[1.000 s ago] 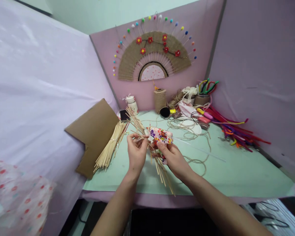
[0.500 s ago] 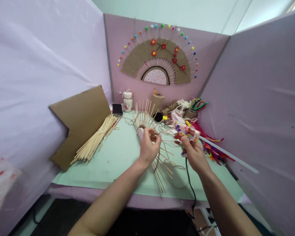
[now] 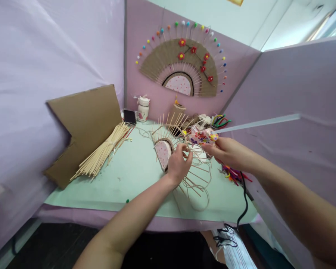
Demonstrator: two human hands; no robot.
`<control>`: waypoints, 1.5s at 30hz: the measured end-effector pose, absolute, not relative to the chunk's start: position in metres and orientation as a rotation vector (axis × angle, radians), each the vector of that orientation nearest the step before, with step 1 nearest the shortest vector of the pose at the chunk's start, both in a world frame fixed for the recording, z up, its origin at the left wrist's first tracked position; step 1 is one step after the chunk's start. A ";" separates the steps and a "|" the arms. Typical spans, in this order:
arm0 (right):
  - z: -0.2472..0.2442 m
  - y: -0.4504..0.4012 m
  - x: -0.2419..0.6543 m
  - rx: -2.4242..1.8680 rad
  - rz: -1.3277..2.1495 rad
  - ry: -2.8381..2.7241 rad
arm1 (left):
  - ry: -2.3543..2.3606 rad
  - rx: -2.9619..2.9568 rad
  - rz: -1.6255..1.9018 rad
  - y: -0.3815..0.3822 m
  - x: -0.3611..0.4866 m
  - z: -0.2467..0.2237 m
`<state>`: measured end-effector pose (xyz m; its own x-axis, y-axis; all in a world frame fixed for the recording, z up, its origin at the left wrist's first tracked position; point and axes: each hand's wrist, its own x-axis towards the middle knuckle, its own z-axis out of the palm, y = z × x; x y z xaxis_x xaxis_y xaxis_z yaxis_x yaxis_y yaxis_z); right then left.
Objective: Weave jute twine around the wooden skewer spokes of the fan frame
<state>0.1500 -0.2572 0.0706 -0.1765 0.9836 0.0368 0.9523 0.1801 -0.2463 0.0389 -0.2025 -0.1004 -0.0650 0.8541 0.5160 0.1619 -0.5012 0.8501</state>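
Glue gun [image 3: 204,137]: multicol. floral; half-disc [image 3: 162,151]: pale pink w/ reddish dots; tabletop [image 3: 134,164]: lt grn.

I watch through one camera on the wearer's head, above the near edge of the flat, pale mint-green tabletop [image 3: 123,179]. It faces forward and down, with the bare left hand [image 3: 180,162] and bare right hand [image 3: 229,152] close over the tabletop, the upright pink panel [image 3: 236,56] farther, behind it.
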 end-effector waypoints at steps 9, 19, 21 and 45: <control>0.063 -0.234 0.173 -2.179 0.359 -2.220 | 1.191 1.843 1.488 -0.197 0.054 -0.106; 0.061 -0.228 0.173 -2.222 0.349 -2.298 | 1.196 1.924 1.462 -0.199 0.055 -0.108; 0.060 -0.226 0.174 -2.222 0.326 -2.319 | 1.192 1.924 1.462 -0.199 0.055 -0.107; 0.060 -0.222 0.172 -2.255 0.319 -2.363 | 1.181 1.927 1.474 -0.198 0.055 -0.110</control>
<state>0.1720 -0.2223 0.0603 -0.0505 0.9710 -0.2337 0.9982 0.0415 -0.0429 0.0552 -0.1983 -0.1097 0.0674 0.8294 0.5546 0.3607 -0.5385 0.7615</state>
